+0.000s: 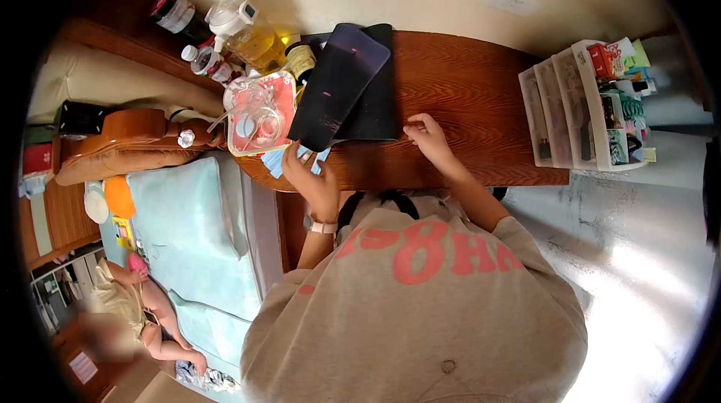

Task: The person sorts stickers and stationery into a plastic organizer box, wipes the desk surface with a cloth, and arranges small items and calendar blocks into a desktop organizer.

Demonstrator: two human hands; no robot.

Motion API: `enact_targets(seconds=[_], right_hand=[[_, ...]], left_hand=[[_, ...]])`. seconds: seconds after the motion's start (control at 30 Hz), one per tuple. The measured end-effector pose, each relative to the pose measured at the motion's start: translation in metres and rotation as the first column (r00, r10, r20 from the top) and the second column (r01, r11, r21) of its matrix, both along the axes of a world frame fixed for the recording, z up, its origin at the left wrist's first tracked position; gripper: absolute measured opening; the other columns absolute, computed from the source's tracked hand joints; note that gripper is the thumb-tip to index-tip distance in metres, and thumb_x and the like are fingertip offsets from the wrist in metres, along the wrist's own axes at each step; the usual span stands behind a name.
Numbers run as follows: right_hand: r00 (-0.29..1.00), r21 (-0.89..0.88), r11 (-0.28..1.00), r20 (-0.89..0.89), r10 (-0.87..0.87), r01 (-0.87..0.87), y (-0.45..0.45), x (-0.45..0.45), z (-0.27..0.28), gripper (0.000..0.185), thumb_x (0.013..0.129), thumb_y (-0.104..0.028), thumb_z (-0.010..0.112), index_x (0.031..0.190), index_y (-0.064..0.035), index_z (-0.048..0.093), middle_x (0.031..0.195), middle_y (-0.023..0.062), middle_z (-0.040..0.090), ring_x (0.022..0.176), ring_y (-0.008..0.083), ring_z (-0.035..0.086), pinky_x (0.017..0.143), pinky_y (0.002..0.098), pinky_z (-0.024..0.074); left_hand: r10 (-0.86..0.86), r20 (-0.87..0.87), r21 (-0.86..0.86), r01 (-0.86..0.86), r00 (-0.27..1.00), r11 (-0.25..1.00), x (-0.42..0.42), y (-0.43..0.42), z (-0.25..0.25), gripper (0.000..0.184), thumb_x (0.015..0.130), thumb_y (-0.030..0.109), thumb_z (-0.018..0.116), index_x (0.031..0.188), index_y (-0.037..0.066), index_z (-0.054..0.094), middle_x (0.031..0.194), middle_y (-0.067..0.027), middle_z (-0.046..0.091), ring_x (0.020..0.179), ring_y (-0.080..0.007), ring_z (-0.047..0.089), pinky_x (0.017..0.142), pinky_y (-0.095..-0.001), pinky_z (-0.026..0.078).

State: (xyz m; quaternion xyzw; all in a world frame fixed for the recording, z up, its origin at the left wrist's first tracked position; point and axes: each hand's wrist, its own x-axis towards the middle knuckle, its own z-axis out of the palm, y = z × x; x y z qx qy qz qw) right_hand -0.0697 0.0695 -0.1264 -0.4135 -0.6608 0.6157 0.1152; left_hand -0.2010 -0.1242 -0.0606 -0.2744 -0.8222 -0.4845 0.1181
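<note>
A glossy black flat panel (pixel 342 84) lies slanted across a second black rectangular sheet (pixel 379 102) on the wooden desk. My left hand (pixel 312 187), with a watch on its wrist, grips the panel's near left corner between thumb and fingers. Small blue-and-white packets (pixel 273 162) lie beside those fingertips, partly covered. Just right of the second sheet, my right hand (pixel 429 141) rests low over the desk with its fingers curled together. Nothing shows in it. Left of the panel stands a pink-and-white tray (pixel 289 95) with clear coiled tubing (pixel 259 114) in it.
Behind the tray stand a jug of yellow liquid (pixel 259 46), a dark jar (pixel 180 16) and a small bottle (pixel 206 63). A white drawer unit (pixel 559 110) with small items on top stands right on the desk (pixel 466 87). At left, another person sits on a bed (pixel 180 208).
</note>
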Motion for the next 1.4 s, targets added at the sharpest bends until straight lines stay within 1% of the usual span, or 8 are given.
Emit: enact_targets(seconds=[0.3, 0.47, 0.6, 0.73, 0.93, 1.2, 1.27, 1.4], right_hand=[[0.97, -0.018, 0.972, -0.072, 0.234, -0.236, -0.033, -0.056, 0.026, 0.039, 0.078, -0.027, 0.063, 0.103, 0.0011, 0.051, 0.084, 0.0092, 0.054, 0.067, 0.0137, 0.054, 0.057, 0.0258, 0.0453], [0.902, -0.578, 0.791, -0.425, -0.081, -0.201, -0.024, -0.083, 0.054, 0.052, 0.08, -0.047, 0.055, 0.103, -0.0011, 0.05, 0.075, 0.0052, 0.051, 0.06, 0.0116, 0.05, 0.052, 0.0234, 0.0413], [0.901, 0.348, 0.918, -0.31, 0.303, -0.189, -0.008, -0.099, 0.036, 0.019, 0.079, -0.017, 0.063, 0.076, -0.001, 0.055, 0.064, 0.0047, 0.052, 0.054, 0.0126, 0.049, 0.05, 0.0271, 0.0384], [0.974, 0.281, 0.958, -0.194, 0.116, -0.058, 0.012, -0.081, 0.053, 0.014, 0.084, -0.012, 0.055, 0.079, 0.0003, 0.053, 0.055, 0.0065, 0.051, 0.043, 0.0128, 0.049, 0.042, 0.0275, 0.0392], [0.94, 0.131, 0.982, -0.33, -0.085, 0.135, 0.038, -0.059, 0.061, 0.015, 0.089, -0.012, 0.047, 0.083, 0.001, 0.048, 0.066, 0.0064, 0.05, 0.047, 0.01, 0.048, 0.04, 0.0257, 0.0384], [0.938, 0.239, 0.971, -0.341, 0.063, 0.021, 0.036, -0.063, 0.049, 0.012, 0.087, -0.011, 0.05, 0.088, 0.0008, 0.05, 0.098, 0.0115, 0.053, 0.06, 0.0136, 0.055, 0.049, 0.0251, 0.0431], [0.899, 0.719, 0.683, -0.375, 0.224, 0.13, 0.04, -0.073, 0.026, 0.013, 0.086, -0.013, 0.052, 0.085, -0.0002, 0.051, 0.09, 0.0107, 0.055, 0.063, 0.0139, 0.055, 0.048, 0.0253, 0.0426], [0.924, 0.049, 0.981, -0.33, 0.192, -0.186, 0.015, -0.065, 0.037, 0.021, 0.084, -0.02, 0.056, 0.093, -0.0014, 0.053, 0.086, 0.0076, 0.056, 0.07, 0.013, 0.053, 0.068, 0.0271, 0.0439]], left_hand=[[-0.298, 0.349, 0.246, 0.221, 0.888, 0.944, -0.019, 0.006, -0.052, 0.059, 0.07, -0.001, 0.061, 0.122, -0.007, 0.034, 0.117, -0.0226, 0.046, 0.108, -0.0309, 0.046, 0.092, -0.0363, 0.035], [-0.598, 0.037, -0.119, 0.598, 0.801, 0.793, -0.008, 0.041, -0.002, 0.063, 0.061, -0.015, 0.046, 0.121, 0.001, 0.044, 0.121, -0.0195, 0.047, 0.116, -0.0391, 0.039, 0.1, -0.0422, 0.027], [-0.687, 0.095, -0.012, 0.691, 0.72, 0.723, -0.012, 0.042, -0.023, 0.059, 0.062, -0.015, 0.044, 0.118, 0.003, 0.049, 0.117, -0.0175, 0.051, 0.116, -0.0351, 0.042, 0.097, -0.0414, 0.033], [-0.104, -0.251, -0.061, 0.092, 0.962, 0.994, -0.024, 0.043, -0.027, 0.046, 0.065, -0.002, 0.055, 0.11, -0.002, 0.044, 0.092, -0.0232, 0.055, 0.092, -0.0364, 0.052, 0.08, -0.0458, 0.04], [-0.154, 0.1, -0.509, 0.184, 0.983, 0.841, -0.052, 0.064, -0.055, 0.06, 0.058, 0.009, 0.068, 0.109, -0.003, 0.039, 0.081, -0.0212, 0.055, 0.072, -0.0355, 0.054, 0.066, -0.0448, 0.042], [-0.628, 0.311, 0.532, 0.416, 0.714, 0.737, -0.014, 0.026, 0.067, 0.053, 0.055, -0.004, 0.06, 0.103, 0.004, 0.039, 0.078, -0.0005, 0.043, 0.073, -0.0114, 0.043, 0.067, -0.0238, 0.039], [-0.744, 0.352, 0.528, 0.536, 0.568, 0.659, 0.008, 0.006, 0.098, 0.053, 0.055, -0.006, 0.06, 0.102, 0.005, 0.038, 0.079, -0.0001, 0.041, 0.073, -0.0098, 0.041, 0.066, -0.022, 0.036], [-0.855, 0.449, 0.628, 0.588, 0.26, 0.509, 0.04, -0.001, 0.107, 0.051, 0.051, -0.009, 0.057, 0.097, 0.005, 0.041, 0.082, -0.0014, 0.044, 0.075, -0.0106, 0.044, 0.07, -0.0225, 0.036]])
